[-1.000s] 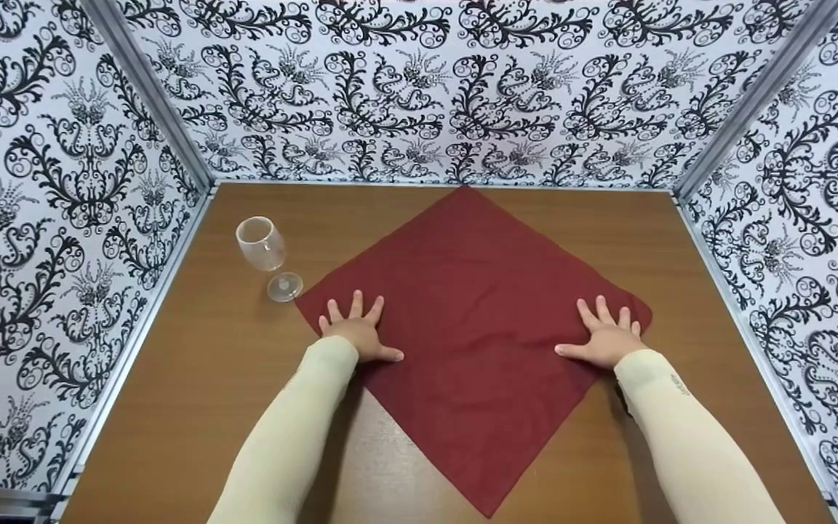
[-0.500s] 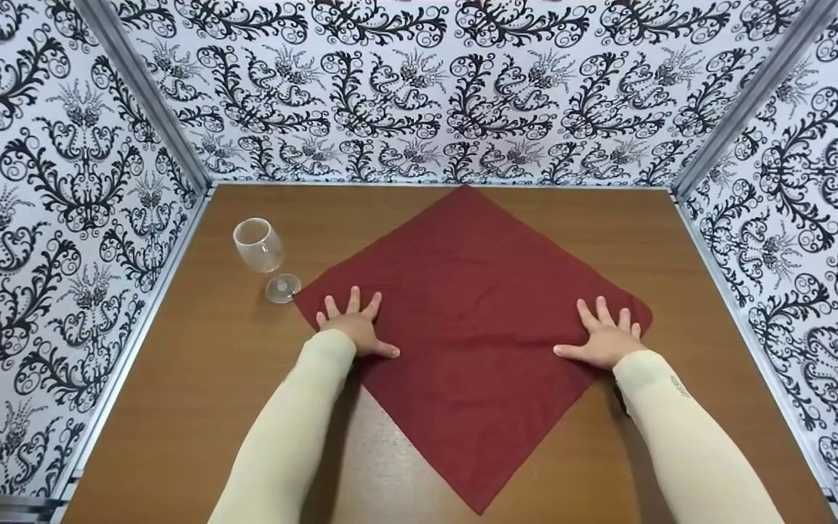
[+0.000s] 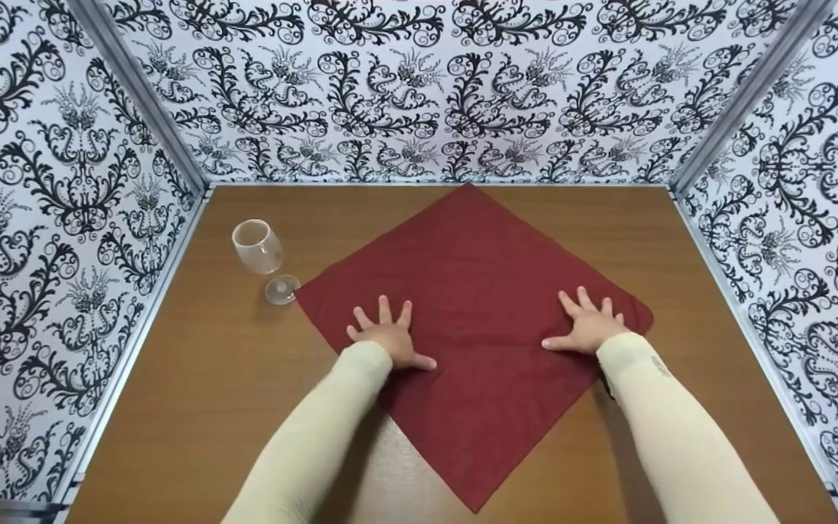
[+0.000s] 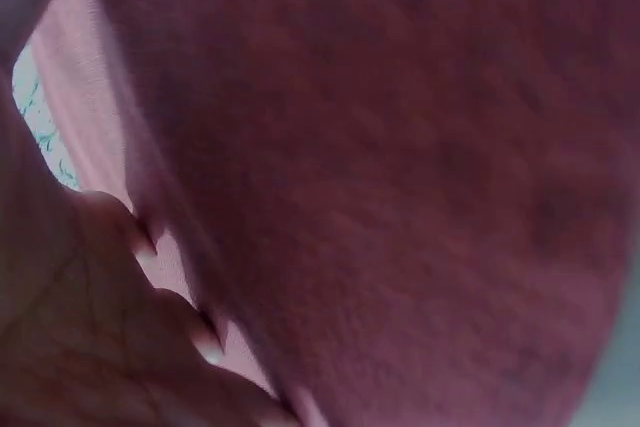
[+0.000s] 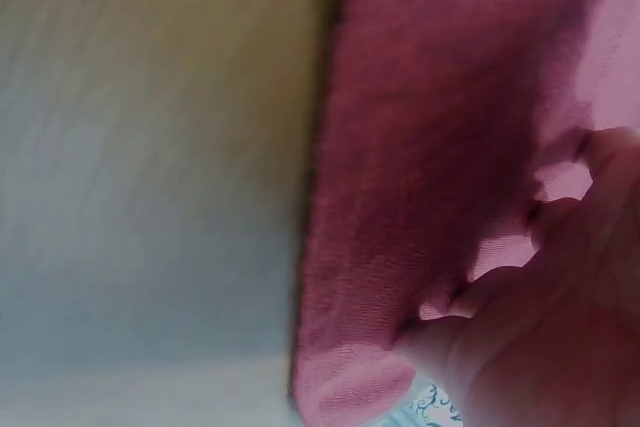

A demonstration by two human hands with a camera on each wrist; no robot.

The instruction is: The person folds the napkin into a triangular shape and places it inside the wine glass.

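A dark red square cloth napkin (image 3: 477, 269) lies spread out on the table, turned so one corner points at the person and another at the back wall. On its left part rests my left hand (image 3: 390, 342), fingers spread and straight. My right hand (image 3: 585, 327) is spread the same way over the right part, palm down. Both wrist views show the palms low over the cloth with fingertips at its surface. Neither hand grips anything. The napkin's right corner is rounded, as if turned under, while its left corner lies flat beside the wine glass.
An upright clear wine glass (image 3: 259, 251) stands at the left, its foot (image 3: 282, 289) right at the napkin's left corner. Brown wooden table (image 3: 193, 393) surrounds the cloth. Walls (image 3: 419, 94) with black scroll patterns and metal corner posts (image 3: 144, 98) enclose the back and sides.
My left hand has slid right and slightly toward the person across the napkin. The right hand has moved a little left and away from the person. Creases in the middle look smoother.
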